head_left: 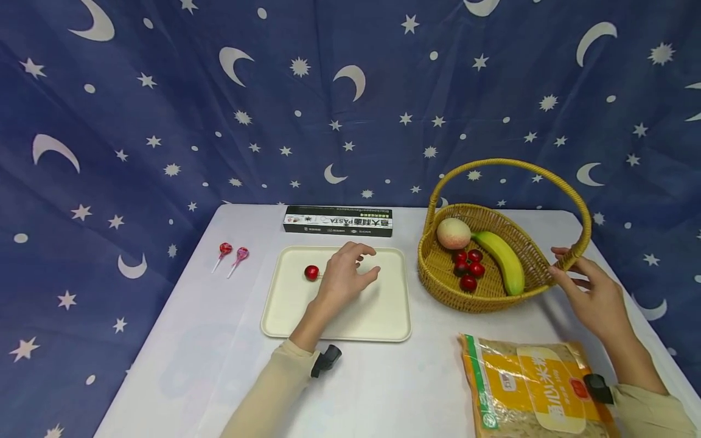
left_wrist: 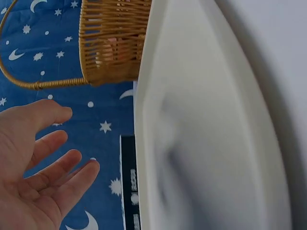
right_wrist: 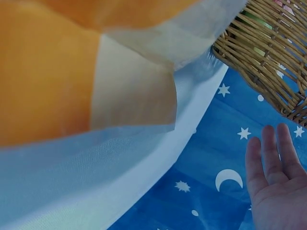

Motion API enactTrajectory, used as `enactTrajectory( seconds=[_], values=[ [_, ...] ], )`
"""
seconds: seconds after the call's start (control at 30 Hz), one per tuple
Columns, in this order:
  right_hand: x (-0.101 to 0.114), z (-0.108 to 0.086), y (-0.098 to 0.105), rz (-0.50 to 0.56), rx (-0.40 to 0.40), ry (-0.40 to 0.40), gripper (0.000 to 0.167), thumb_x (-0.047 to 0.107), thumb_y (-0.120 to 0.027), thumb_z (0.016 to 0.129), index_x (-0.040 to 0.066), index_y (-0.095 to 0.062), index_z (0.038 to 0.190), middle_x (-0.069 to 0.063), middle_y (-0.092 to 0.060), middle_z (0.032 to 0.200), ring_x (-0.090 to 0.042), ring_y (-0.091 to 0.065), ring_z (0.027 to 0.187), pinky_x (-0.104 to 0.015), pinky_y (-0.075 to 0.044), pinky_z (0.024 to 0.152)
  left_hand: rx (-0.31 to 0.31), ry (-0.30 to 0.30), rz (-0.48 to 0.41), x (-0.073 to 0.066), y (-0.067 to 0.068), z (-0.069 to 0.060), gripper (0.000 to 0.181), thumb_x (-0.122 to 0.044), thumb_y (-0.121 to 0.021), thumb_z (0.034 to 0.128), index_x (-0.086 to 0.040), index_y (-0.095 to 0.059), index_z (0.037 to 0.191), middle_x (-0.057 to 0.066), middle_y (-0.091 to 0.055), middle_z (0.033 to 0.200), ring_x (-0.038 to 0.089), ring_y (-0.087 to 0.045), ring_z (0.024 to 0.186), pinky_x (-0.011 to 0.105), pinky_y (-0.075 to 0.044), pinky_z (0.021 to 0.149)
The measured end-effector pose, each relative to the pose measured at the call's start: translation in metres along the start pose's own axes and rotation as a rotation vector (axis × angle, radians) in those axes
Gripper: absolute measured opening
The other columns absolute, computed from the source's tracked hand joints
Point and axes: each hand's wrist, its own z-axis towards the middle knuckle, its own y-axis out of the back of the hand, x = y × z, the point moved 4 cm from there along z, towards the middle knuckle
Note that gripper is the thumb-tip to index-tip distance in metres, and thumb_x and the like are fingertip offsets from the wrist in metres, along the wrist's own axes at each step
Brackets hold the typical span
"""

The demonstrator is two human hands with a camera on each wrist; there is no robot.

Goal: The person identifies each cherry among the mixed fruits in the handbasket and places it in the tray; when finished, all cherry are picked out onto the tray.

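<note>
My left hand (head_left: 346,274) hovers over a cream tray (head_left: 383,319) with thumb and fingers spread and curved, holding nothing. Just left of it, a red cherry (head_left: 311,273) lies on the tray, its stem partly behind the hand. On the right, a woven basket (head_left: 454,298) with a tall handle contains a peach (head_left: 453,233), a banana (head_left: 501,261) and several cherries (head_left: 462,268). My right hand (head_left: 594,298) holds the basket at the right foot of its handle, thumb and forefinger on either side. In the right wrist view, other fingers (right_wrist: 272,158) extend straight below the wicker.
Two lollipops (head_left: 225,248) lie left of the tray. Behind the tray is a black pasta box (head_left: 338,221). A yellow-orange noodle bag (head_left: 537,386) lies in front of the basket, under the right forearm. A blue star-and-moon curtain (head_left: 306,121) hangs behind the white table (head_left: 181,359).
</note>
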Motion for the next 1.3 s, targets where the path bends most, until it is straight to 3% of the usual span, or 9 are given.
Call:
enactTrajectory(
  seconds=[0.27, 0.33, 0.5, 0.57, 0.73, 0.83, 1.03, 1.17, 1.3],
  values=[
    [0.002, -0.001, 0.0, -0.009, 0.012, -0.016, 0.049, 0.037, -0.067, 0.106, 0.016, -0.06, 0.149, -0.008, -0.061, 0.153, 0.034, -0.031, 0.107, 0.007, -0.031, 0.079, 0.055, -0.022, -0.052, -0.017, -0.015, 0.01, 0.03, -0.019, -0.081, 0.0912, -0.011, -0.075, 0.12, 0.012, -0.074, 0.122, 0.033, -0.075, 0.107, 0.038, -0.064, 0.092],
    [0.002, -0.001, 0.001, -0.008, 0.009, -0.015, 0.048, 0.037, -0.068, 0.105, 0.016, -0.061, 0.148, -0.007, -0.061, 0.152, 0.034, -0.032, 0.107, 0.007, -0.031, 0.079, 0.075, -0.04, -0.063, -0.023, -0.019, 0.013, 0.032, -0.019, -0.081, 0.092, -0.011, -0.075, 0.122, 0.012, -0.073, 0.124, 0.033, -0.074, 0.11, 0.038, -0.064, 0.094],
    [0.001, -0.001, 0.002, 0.002, -0.002, 0.002, 0.047, 0.035, -0.069, 0.105, 0.013, -0.062, 0.146, 0.014, -0.062, 0.147, 0.034, -0.034, 0.108, 0.007, -0.033, 0.08, 0.137, -0.095, -0.062, -0.036, -0.031, 0.02, 0.041, -0.021, -0.081, 0.0929, -0.012, -0.07, 0.132, 0.01, -0.071, 0.131, 0.032, -0.07, 0.119, 0.041, -0.06, 0.101],
    [0.002, 0.0, 0.002, 0.006, -0.001, 0.01, 0.046, 0.035, -0.069, 0.105, 0.013, -0.062, 0.146, 0.013, -0.063, 0.146, 0.034, -0.034, 0.108, 0.006, -0.034, 0.08, 0.157, -0.108, -0.055, -0.041, -0.034, 0.022, 0.046, -0.022, -0.081, 0.0926, -0.013, -0.068, 0.136, 0.009, -0.07, 0.135, 0.03, -0.068, 0.124, 0.043, -0.057, 0.106],
    [0.004, 0.0, 0.001, 0.005, -0.001, 0.012, 0.046, 0.035, -0.068, 0.105, 0.013, -0.063, 0.145, -0.014, -0.065, 0.144, 0.034, -0.036, 0.107, 0.007, -0.035, 0.081, 0.199, -0.128, -0.029, -0.053, -0.044, 0.027, 0.052, -0.025, -0.081, 0.093, -0.014, -0.065, 0.142, 0.006, -0.068, 0.141, 0.023, -0.063, 0.135, 0.04, -0.052, 0.116],
    [0.004, 0.0, 0.002, 0.001, -0.002, 0.006, 0.045, 0.034, -0.068, 0.105, 0.014, -0.063, 0.145, -0.02, -0.064, 0.141, 0.033, -0.035, 0.106, 0.007, -0.035, 0.08, 0.225, -0.163, 0.008, -0.061, -0.051, 0.031, 0.052, -0.027, -0.08, 0.0943, -0.016, -0.064, 0.143, 0.002, -0.067, 0.142, 0.022, -0.062, 0.136, 0.037, -0.051, 0.117],
    [0.004, -0.001, 0.001, 0.012, -0.007, 0.006, 0.046, 0.034, -0.069, 0.105, 0.014, -0.062, 0.146, -0.015, -0.065, 0.141, 0.033, -0.037, 0.106, 0.006, -0.037, 0.08, 0.271, -0.244, 0.041, -0.078, -0.063, 0.037, 0.05, -0.028, -0.079, 0.0962, -0.016, -0.064, 0.142, 0.001, -0.068, 0.141, 0.021, -0.062, 0.132, 0.034, -0.051, 0.116],
    [0.004, -0.002, 0.002, 0.01, -0.007, 0.007, 0.045, 0.034, -0.069, 0.105, 0.015, -0.062, 0.146, -0.015, -0.066, 0.14, 0.032, -0.038, 0.105, 0.006, -0.037, 0.081, 0.298, -0.262, 0.038, -0.086, -0.072, 0.039, 0.047, -0.028, -0.078, 0.0975, -0.017, -0.065, 0.141, 0.0, -0.067, 0.143, 0.02, -0.059, 0.137, 0.032, -0.047, 0.12],
    [0.005, -0.002, 0.001, 0.014, -0.012, 0.009, 0.045, 0.034, -0.069, 0.105, 0.016, -0.062, 0.146, -0.005, -0.067, 0.14, 0.031, -0.04, 0.106, 0.006, -0.037, 0.082, 0.317, -0.266, 0.025, -0.091, -0.081, 0.042, 0.045, -0.029, -0.078, 0.0973, -0.017, -0.066, 0.139, 0.0, -0.066, 0.143, 0.018, -0.058, 0.138, 0.031, -0.047, 0.12]
  ],
)
